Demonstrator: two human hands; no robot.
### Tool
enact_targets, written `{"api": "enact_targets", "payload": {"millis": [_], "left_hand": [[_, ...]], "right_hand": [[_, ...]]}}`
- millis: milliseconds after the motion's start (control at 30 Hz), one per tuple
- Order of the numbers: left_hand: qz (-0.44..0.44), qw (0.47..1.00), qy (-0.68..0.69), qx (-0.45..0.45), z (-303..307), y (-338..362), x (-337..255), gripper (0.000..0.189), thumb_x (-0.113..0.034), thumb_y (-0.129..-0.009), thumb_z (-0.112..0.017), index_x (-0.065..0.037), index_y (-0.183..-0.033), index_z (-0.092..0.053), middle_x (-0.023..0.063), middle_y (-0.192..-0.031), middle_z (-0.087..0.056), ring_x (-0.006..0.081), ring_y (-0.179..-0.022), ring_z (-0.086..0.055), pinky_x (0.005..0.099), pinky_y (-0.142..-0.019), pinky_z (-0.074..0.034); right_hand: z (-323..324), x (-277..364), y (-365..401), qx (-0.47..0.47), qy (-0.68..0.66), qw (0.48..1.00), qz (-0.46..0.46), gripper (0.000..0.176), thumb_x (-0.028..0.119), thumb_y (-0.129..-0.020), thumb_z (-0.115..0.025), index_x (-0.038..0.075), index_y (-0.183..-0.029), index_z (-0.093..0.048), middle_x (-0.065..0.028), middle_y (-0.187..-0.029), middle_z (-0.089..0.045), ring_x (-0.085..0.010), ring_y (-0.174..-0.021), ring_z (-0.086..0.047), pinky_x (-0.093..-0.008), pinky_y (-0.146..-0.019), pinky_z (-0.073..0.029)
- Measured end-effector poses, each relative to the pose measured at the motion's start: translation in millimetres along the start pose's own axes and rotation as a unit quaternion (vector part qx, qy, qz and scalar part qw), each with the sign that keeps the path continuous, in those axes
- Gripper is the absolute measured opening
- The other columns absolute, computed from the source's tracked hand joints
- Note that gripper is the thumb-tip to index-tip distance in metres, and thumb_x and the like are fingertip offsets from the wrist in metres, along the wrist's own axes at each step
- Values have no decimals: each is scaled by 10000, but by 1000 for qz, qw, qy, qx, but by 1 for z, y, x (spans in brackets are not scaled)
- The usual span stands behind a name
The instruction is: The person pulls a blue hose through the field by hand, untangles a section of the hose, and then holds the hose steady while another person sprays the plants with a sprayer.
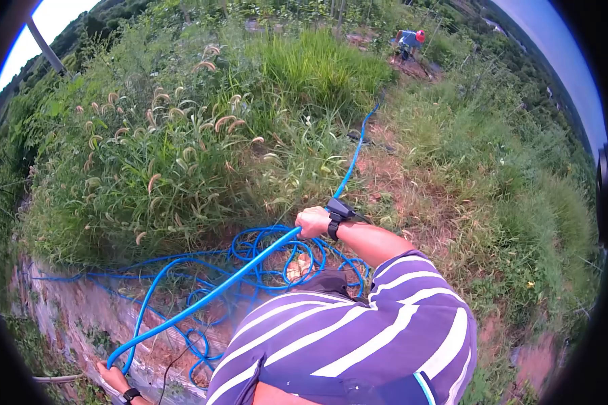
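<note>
A bright blue hose (pixel 216 290) stretches taut between my two hands. My right hand (pixel 313 221), with a black strap and device on the wrist, is closed around the hose in front of my body. Beyond it the hose runs up the dirt path toward the far end. Down at the lower left, my left hand (pixel 113 378) is closed on the hose where it bends back in a loop; a dark band circles that wrist. Below the right hand, loose coils of the same hose lie tangled on the ground.
Tall grass with seed heads (pixel 182 155) borders the left. A dirt path (pixel 385 169) runs upward between grassy banks. Far along it, a person in a red hat (pixel 410 40) bends down. Pale plastic sheeting (pixel 74 304) covers soil at lower left. A pole (pixel 44 47) stands upper left.
</note>
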State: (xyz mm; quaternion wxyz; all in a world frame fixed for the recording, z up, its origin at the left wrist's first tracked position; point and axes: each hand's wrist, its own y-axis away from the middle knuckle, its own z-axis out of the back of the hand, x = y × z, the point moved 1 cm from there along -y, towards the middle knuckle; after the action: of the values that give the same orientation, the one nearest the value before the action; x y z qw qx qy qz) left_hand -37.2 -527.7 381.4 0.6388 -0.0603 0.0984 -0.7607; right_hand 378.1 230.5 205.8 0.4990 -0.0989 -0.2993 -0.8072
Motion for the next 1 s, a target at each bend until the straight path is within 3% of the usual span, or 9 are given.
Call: {"api": "enact_targets", "payload": {"millis": [67, 133, 300, 367, 500, 633, 833, 900, 1000], "left_hand": [[107, 972, -163, 130, 3, 51, -117, 616, -113, -725, -683, -27, -1307, -501, 228, -1205, -598, 453, -1108, -553, 538, -961, -430], [-145, 969, 84, 182, -52, 78, -170, 942, -145, -666, -767, -48, -1499, -339, 238, -1481, -416, 433, -1371, -367, 492, -1151, -285], [-380, 786, 384, 300, -8, 159, -428, 757, -223, -721, -808, -10, -1372, -487, 222, -1374, -521, 339, -1323, -484, 423, -1113, -369], [-319, 720, 478, 389, -6, 147, -416, 417, -177, -771, -771, -12, -1128, -632, 166, -1076, -664, 286, -995, -662, 378, -867, -507], [-264, 906, 329, 43, 108, 98, -377, 81, -69, -914, -656, 0, -944, -625, 95, -768, -607, 177, -630, -569, 288, -600, -448], [-143, 940, 250, -182, 152, 30, -219, 163, -150, -1007, -586, 12, -998, -587, 34, -822, -553, 128, -777, -519, 294, -732, -452], [169, 978, -75, -93, 49, -7, 147, 297, -95, -839, -620, -13, -1122, -580, 205, -1037, -663, 387, -941, -635, 485, -862, -472], [238, 942, -193, 138, 76, 56, -71, 639, -149, -758, -711, -62, -1344, -473, 215, -1224, -628, 432, -1140, -575, 536, -994, -425], [-96, 967, 131, 195, 0, 96, -200, 983, -151, -673, -782, -51, -1519, -291, 244, -1481, -411, 410, -1400, -348, 499, -1165, -273]], "right_hand": [[35, 59, 10, 14, 4, 1000, 18, 189, 265, -692, -678, 126, -798, -750, -141, -773, -708, -364, -792, -692, -464, -689, -541], [55, 126, 17, 8, -34, 998, 52, 176, 183, -673, -664, 74, -787, -741, -176, -768, -702, -382, -793, -690, -480, -679, -535], [46, 271, 47, -21, -78, 945, 317, 127, 149, -655, -673, 36, -713, -675, -183, -733, -683, -373, -731, -681, -494, -618, -496], [50, 297, 48, 0, -116, 934, 339, 126, 124, -681, -659, 17, -748, -658, -195, -740, -676, -369, -722, -674, -494, -622, -495], [79, 282, 17, 41, -199, 891, 406, 180, 196, -756, -659, 62, -876, -654, -182, -730, -658, -399, -735, -653, -504, -650, -490], [14, 147, -53, 95, -84, 963, 237, 228, 240, -702, -695, 121, -895, -716, -132, -773, -688, -350, -796, -680, -475, -709, -530], [-32, -9, -33, 68, 37, 997, 8, 229, 382, -747, -703, 155, -770, -725, -115, -725, -692, -327, -774, -698, -467, -676, -531], [-7, 43, -22, 39, 8, 999, 34, 192, 314, -735, -687, 129, -767, -728, -126, -730, -691, -346, -769, -692, -476, -667, -529], [36, 158, -14, 36, -34, 993, 108, 165, 172, -632, -674, 72, -749, -734, -174, -740, -691, -372, -768, -691, -468, -656, -530]]}}
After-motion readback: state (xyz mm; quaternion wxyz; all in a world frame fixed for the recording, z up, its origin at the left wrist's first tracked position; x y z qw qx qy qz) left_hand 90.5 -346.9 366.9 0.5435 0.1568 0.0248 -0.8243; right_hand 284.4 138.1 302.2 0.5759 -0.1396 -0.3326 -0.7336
